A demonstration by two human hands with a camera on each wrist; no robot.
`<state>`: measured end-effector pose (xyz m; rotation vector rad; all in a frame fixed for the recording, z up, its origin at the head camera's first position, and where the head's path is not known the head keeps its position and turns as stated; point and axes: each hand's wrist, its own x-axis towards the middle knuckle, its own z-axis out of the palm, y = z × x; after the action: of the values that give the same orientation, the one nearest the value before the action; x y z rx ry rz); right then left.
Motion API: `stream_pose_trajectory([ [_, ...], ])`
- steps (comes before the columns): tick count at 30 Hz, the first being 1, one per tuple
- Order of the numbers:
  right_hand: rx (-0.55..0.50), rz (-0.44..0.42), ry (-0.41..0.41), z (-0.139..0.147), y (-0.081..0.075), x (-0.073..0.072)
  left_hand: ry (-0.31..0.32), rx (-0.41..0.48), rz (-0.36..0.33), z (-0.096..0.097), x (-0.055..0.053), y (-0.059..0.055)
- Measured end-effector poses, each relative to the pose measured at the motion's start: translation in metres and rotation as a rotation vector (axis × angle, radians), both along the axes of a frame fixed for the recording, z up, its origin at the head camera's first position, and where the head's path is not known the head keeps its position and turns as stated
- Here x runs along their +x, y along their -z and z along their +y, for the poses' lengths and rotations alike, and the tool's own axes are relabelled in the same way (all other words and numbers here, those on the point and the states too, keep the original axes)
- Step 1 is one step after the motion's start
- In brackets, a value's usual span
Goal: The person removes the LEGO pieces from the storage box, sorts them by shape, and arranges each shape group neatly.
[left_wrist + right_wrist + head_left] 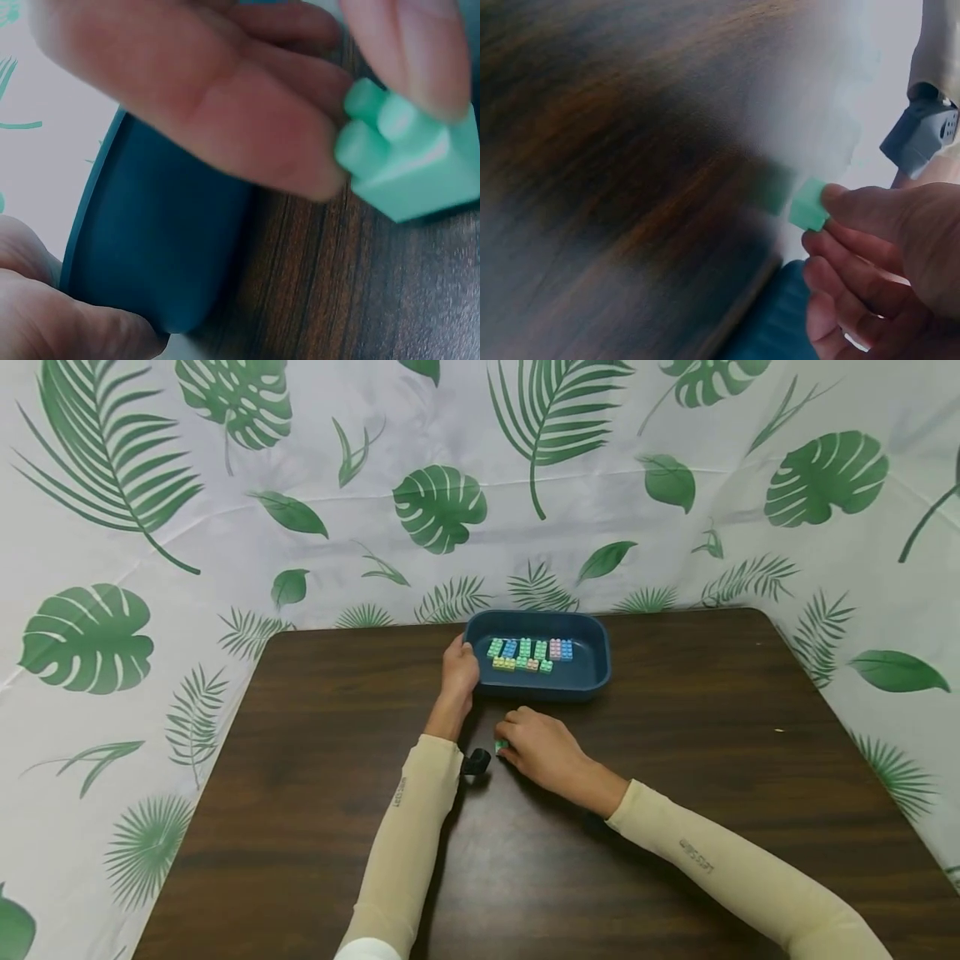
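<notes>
My left hand [460, 670] grips the left end of a dark blue plastic tray [540, 693]; in the left wrist view, its thumb [75, 322] lies along the tray's wall. Several toy building bricks [525, 649] sit in two rows inside, coloured green, blue, pink and yellow. In front of the tray, my right hand [543, 752] pinches a small light green toy brick [412, 161] between thumb and fingers. Its round studs face left in the left wrist view. The right wrist view shows this brick [808, 204] close over the tabletop, near the tray's blue side [772, 319].
The dark brown wooden table [315, 718] reaches back to a white cloth [337, 527] printed with green leaves. A black wrist camera [476, 762] sticks out from the left forearm beside the right hand. A tiny yellow fleck [780, 730] lies on the table's right side.
</notes>
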<state>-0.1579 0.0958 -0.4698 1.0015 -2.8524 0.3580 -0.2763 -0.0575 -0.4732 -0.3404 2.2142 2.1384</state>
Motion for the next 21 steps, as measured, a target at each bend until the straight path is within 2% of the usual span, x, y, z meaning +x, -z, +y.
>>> stream_pose_trajectory([
  [4,0.015,0.003,-0.018,-0.001,0.004,0.0,0.0,0.021,-0.005,-0.002,0.002,0.0],
  [8,0.026,0.03,-0.017,0.003,0.001,0.0,0.006,0.033,-0.002,-0.002,0.001,-0.001],
  [17,-0.046,0.133,0.044,0.025,-0.033,-0.006,-0.001,0.046,-0.019,-0.001,-0.001,-0.003],
  [21,-0.08,0.163,0.068,0.03,-0.043,-0.011,0.0,0.034,-0.037,0.0,0.001,-0.001],
])
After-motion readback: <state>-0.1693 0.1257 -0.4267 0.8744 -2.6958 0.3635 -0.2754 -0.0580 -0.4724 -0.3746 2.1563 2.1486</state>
